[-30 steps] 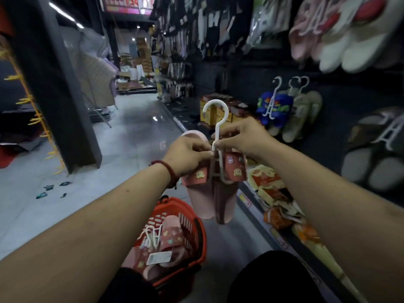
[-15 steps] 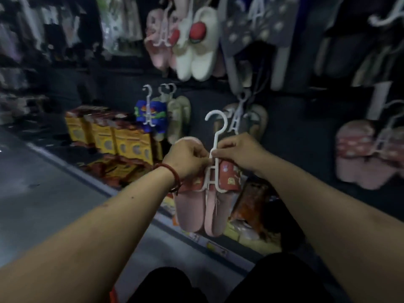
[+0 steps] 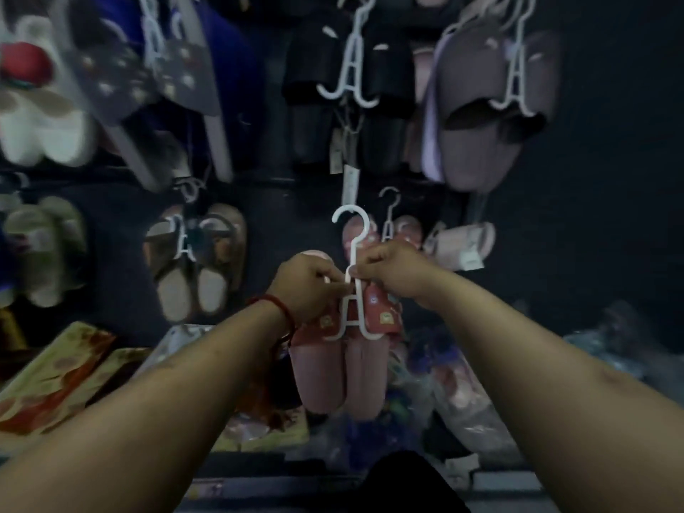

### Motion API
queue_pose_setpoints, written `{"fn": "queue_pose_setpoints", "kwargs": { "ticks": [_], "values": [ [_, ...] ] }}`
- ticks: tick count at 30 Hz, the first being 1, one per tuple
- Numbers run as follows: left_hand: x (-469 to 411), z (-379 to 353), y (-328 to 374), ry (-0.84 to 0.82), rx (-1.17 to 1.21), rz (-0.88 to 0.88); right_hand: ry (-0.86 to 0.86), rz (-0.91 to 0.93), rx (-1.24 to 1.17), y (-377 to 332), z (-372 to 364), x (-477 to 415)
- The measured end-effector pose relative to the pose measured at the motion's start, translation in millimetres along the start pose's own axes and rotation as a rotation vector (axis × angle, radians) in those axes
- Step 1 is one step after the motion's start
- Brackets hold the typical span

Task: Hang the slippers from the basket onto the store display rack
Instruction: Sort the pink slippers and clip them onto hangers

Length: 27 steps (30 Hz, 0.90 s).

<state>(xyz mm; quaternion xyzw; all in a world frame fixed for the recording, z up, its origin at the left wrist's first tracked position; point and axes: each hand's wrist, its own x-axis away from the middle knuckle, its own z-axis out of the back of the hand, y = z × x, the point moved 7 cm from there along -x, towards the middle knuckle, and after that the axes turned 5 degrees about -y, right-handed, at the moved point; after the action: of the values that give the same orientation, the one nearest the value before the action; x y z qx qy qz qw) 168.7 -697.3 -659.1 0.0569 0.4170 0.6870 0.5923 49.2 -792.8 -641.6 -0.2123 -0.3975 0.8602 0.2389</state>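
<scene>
Slippers [image 3: 340, 368], pink pair with red printed straps: clipped on a white hanger [image 3: 355, 249], held in mid-air in front of the display rack [image 3: 610, 179], not yet hooked

- Fingers [image 3: 333, 286] of left hand [image 3: 307, 283]: curled, pinching the hanger stem from the left, near the straps
- Fingers [image 3: 364, 270] of right hand [image 3: 392, 272]: curled, pinching the same stem from the right, just below the hook
- Hook: stands free above the knuckles and appears to touch nothing
- Soles hang straight down below both hands
- Rack around the hook: similar pink pair [image 3: 407, 231] just behind, black pair [image 3: 314, 87] and mauve pair [image 3: 477, 142] above, beige pair [image 3: 200, 268] to the left, all on their own hangers
- Free peg: too dim to tell
- Basket: out of view, so the number of pairs left is unknown

Judgement: pair has been brought to the rack; left to do is to lift the hook over a peg, release, then deal with any pairs left in the basket
</scene>
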Motion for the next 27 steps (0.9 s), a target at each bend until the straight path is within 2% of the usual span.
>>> {"fn": "queue_pose_setpoints", "kwargs": {
  "ticks": [6,13,21,27],
  "values": [
    [-55,-70,30,0.005,0.127,-0.048,0.158,-0.052,0.007,49,71,6],
    [-111,-97,38,0.080,0.121,-0.114,0.229,-0.046,0.002,79,115,-24],
    [-169,-112,9,0.055,0.067,-0.016,0.213,-0.056,-0.007,112,127,-91],
    [-214,-130,-35,-0.023,0.044,0.100,0.211,-0.044,0.020,141,121,-145]
  ]
}}
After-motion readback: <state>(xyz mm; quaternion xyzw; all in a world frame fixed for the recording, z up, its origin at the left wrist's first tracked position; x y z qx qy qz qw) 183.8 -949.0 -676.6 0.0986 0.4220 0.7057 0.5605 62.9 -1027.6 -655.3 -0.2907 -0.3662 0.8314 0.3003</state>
